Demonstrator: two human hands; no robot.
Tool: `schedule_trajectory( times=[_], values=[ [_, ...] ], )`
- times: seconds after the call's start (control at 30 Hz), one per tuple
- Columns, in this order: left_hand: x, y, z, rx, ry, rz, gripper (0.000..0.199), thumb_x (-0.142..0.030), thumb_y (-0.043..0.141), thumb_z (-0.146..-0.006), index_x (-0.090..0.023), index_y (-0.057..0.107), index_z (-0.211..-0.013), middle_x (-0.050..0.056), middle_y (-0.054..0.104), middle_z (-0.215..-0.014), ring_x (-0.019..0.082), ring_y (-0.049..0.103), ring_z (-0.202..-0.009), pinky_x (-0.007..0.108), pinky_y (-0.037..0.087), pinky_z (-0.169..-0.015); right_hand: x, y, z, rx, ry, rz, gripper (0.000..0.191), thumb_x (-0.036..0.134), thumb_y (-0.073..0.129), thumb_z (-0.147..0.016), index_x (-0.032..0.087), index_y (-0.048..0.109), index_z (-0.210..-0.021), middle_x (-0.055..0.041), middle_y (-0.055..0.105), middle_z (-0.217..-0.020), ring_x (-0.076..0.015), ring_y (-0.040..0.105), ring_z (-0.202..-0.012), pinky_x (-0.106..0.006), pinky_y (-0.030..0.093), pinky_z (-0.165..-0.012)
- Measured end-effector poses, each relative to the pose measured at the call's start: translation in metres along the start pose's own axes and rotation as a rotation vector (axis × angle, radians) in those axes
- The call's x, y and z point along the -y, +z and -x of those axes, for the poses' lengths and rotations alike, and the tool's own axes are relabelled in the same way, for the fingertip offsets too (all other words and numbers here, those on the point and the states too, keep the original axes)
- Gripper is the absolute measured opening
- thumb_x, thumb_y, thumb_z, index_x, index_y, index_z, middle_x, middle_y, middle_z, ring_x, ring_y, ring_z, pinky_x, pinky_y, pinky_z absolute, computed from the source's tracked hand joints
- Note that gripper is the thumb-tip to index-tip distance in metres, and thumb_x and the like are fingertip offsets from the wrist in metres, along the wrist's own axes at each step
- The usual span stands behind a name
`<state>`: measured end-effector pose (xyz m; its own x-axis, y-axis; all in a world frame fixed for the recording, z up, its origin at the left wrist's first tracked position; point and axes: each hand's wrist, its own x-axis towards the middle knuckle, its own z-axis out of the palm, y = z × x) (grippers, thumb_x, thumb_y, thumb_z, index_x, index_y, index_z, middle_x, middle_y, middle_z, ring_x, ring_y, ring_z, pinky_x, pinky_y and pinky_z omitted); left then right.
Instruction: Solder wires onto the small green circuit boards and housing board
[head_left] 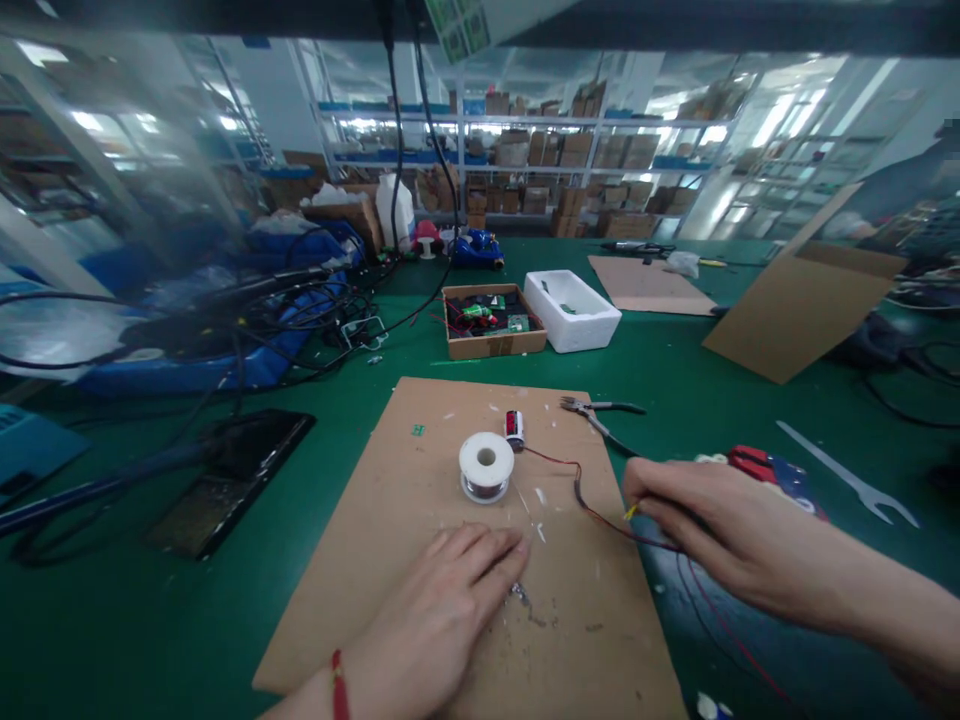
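My left hand (457, 600) lies on the cardboard sheet (390, 480), its fingers stretched out close together and nothing visible in them. By its fingertips are silvery bits (519, 592). My right hand (727, 530) is closed in a pinch over the sheet's right edge. A small yellow piece (631, 511) sticks out at its fingertips; the rest is hidden. Red and black wires (577, 485) run from a small red-and-white cylinder (514, 428) to beneath this hand and out below it. A white spool of solder wire (486, 468) stands before the cylinder.
Pliers (600, 412) lie at the sheet's upper right corner. Farther right are a wrench (847, 475) and a red-and-blue object (772, 470). Behind stand a carton of circuit boards (495, 345) and a white foam box (581, 330). Left lies a black tray (232, 480) near tangled cables.
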<state>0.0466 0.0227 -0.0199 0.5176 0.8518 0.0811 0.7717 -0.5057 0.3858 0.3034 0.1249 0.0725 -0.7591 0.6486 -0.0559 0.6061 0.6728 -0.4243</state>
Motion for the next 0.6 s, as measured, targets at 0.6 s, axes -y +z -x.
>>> schedule_trajectory(
  times=[0.6],
  values=[
    [0.002, -0.012, 0.027, -0.244, -0.08, 0.167, 0.06, 0.0, 0.033, -0.08, -0.025, 0.037, -0.134, 0.006, 0.058, -0.128, 0.017, 0.053, -0.119, 0.04, 0.049, -0.099, 0.028, 0.06, -0.009, 0.092, 0.035, -0.018, 0.016, 0.02, 0.031, -0.094, 0.021, 0.044, -0.085, -0.0009, 0.057, -0.064, -0.0148, 0.052, -0.053, -0.026, 0.033, -0.05]
  ],
)
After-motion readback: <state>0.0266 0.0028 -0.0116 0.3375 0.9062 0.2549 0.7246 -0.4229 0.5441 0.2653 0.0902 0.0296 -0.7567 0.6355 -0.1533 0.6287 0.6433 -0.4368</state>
